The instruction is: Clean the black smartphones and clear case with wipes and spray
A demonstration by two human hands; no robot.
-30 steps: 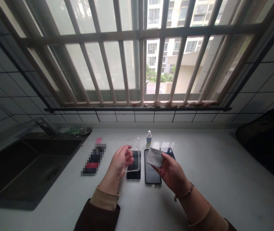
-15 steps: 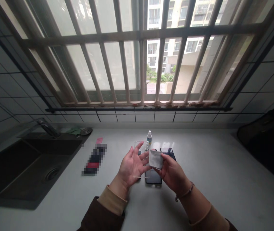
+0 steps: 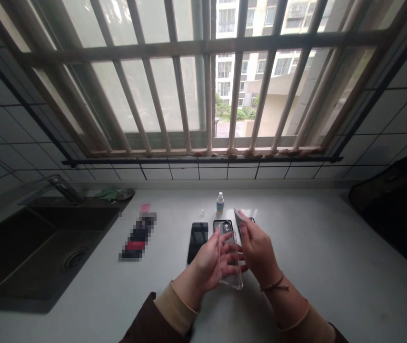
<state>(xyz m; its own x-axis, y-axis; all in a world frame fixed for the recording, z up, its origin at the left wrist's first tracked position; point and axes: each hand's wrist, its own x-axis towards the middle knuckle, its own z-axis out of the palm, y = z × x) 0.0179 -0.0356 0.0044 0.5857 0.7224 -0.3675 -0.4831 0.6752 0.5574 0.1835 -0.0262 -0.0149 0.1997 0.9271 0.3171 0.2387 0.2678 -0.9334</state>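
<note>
A clear phone case [image 3: 238,278] rests tilted in my left hand [image 3: 210,262], whose fingers curl behind it and show through. Close by on the right, my right hand [image 3: 258,245] pinches a folded pale grey cloth [image 3: 238,216], seen nearly edge-on. Below on the counter, a dark phone [image 3: 199,236] lies left of the case. Another black-rimmed phone or case [image 3: 218,224] is partly covered by my left hand. A third dark phone [image 3: 252,220] is mostly hidden behind my right hand.
A small white-capped bottle [image 3: 220,204] stands behind the phones on the pale counter [image 3: 324,247]. Pink paper [image 3: 145,207] and a pixelated dark object [image 3: 138,238] lie to the left. A sink [image 3: 46,243] is set in at far left; a black bag-like object [image 3: 399,209] stands at right.
My left hand has turned and brought the clear case right and down, uncovering the left phone. My right hand has lifted the cloth slightly up and right, turning it edge-on.
</note>
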